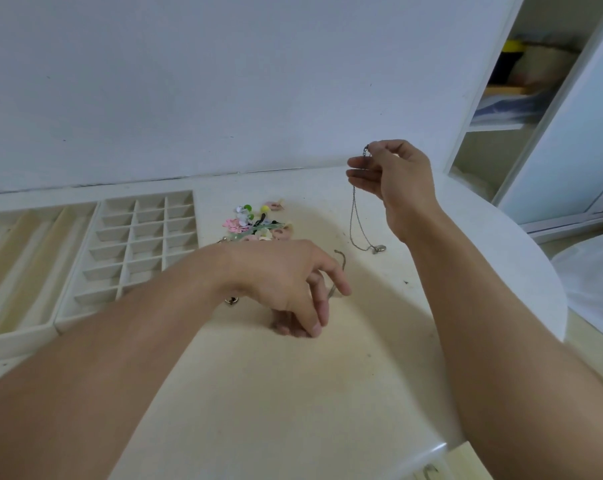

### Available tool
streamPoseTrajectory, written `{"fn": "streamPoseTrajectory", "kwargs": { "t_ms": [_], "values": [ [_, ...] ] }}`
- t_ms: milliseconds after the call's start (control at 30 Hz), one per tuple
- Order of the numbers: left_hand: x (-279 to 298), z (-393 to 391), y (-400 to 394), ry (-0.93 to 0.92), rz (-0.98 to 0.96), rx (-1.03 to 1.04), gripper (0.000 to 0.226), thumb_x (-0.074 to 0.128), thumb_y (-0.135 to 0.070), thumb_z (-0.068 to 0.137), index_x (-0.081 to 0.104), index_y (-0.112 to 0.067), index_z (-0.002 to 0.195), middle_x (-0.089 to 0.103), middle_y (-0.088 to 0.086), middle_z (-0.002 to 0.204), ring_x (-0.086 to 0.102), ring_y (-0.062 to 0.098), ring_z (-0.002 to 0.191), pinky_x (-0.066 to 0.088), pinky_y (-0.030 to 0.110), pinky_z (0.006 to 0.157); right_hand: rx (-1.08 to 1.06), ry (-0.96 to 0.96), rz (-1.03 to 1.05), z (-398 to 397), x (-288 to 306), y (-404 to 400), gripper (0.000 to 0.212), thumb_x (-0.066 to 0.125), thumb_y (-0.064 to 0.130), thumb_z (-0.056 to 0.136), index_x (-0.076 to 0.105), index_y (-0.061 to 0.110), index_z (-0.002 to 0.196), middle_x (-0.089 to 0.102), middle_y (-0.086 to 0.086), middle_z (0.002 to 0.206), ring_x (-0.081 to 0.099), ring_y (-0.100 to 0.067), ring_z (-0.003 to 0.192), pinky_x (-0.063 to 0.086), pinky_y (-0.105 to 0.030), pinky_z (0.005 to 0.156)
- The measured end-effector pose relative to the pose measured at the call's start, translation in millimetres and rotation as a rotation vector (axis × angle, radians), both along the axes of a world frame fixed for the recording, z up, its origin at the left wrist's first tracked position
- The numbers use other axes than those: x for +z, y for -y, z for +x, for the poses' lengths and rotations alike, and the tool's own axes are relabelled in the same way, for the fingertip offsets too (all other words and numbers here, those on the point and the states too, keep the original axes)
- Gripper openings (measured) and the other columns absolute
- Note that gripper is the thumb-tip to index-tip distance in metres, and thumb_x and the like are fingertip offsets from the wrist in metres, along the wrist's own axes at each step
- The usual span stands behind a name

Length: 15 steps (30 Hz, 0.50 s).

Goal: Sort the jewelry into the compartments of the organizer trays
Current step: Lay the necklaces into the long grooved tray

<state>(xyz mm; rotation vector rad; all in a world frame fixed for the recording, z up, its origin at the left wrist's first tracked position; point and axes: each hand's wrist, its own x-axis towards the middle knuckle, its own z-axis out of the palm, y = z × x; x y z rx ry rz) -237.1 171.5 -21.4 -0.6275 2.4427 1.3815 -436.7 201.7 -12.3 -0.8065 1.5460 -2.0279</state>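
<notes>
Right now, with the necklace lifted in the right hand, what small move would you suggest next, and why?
Probably raise the right hand a little higher. It pinches the silver necklace near its clasp, but the pendant seems to touch the table. Once it hangs free, it can be carried left to the grid tray, whose visible compartments look empty.

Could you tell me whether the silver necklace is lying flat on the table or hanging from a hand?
Hanging. The right hand pinches the silver necklace near its clasp, the chain drops in a loop, and only its pendant end reaches the table.
</notes>
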Motion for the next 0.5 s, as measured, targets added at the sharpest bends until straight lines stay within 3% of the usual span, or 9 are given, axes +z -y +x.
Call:
{"fn": "streamPoseTrajectory", "kwargs": {
  "t_ms": [133, 233, 367, 500],
  "values": [
    [12, 2, 4, -0.060, -0.103, 0.034, 0.042, 0.082, -0.012, 0.082, 0.065, -0.022, 0.119, 0.077, 0.002, 0.086, 0.072, 0.016, 0.069, 0.057, 0.027, 0.063, 0.062, -0.025, -0.035, 7, 4, -2, 0.008, 0.056, 0.009, 0.099, 0.060, 0.008, 0.092, 0.073, -0.014, 0.081, 0.072, -0.029, 0.078, 0.061, -0.041, 0.085],
    [16, -1, 13, -0.265, -0.271, 0.317, 0.026, 0.080, -0.028, 0.084, 0.069, -0.022, 0.108, 0.074, -0.004, 0.075, 0.064, 0.006, 0.056, 0.052, 0.023, 0.051, 0.213, -0.087, -0.063, 16, 11, -9, 0.010, 0.057, 0.009, 0.099, 0.061, 0.008, 0.090, 0.072, -0.014, 0.080, 0.071, -0.030, 0.080, 0.060, -0.037, 0.081],
    [15, -2, 25, -0.583, -0.236, 0.690, 0.034, 0.078, -0.034, 0.086, 0.066, -0.024, 0.116, 0.072, 0.003, 0.090, 0.061, 0.002, 0.052, 0.046, 0.018, 0.045, 0.384, -0.273, -0.014, 27, 15, -14, 0.011, 0.057, 0.006, 0.099, 0.063, 0.006, 0.090, 0.069, -0.015, 0.078, 0.068, -0.029, 0.079, 0.059, -0.036, 0.079],
    [15, -1, 28, -0.655, -0.217, 0.716, 0.025, 0.084, -0.033, 0.080, 0.074, -0.024, 0.100, 0.072, 0.007, 0.095, 0.059, -0.001, 0.051, 0.041, 0.015, 0.041, 0.441, -0.373, 0.107, 31, 9, -11, 0.010, 0.061, 0.009, 0.098, 0.066, 0.005, 0.090, 0.070, -0.015, 0.078, 0.068, -0.027, 0.076, 0.059, -0.037, 0.078]
  ]
}}
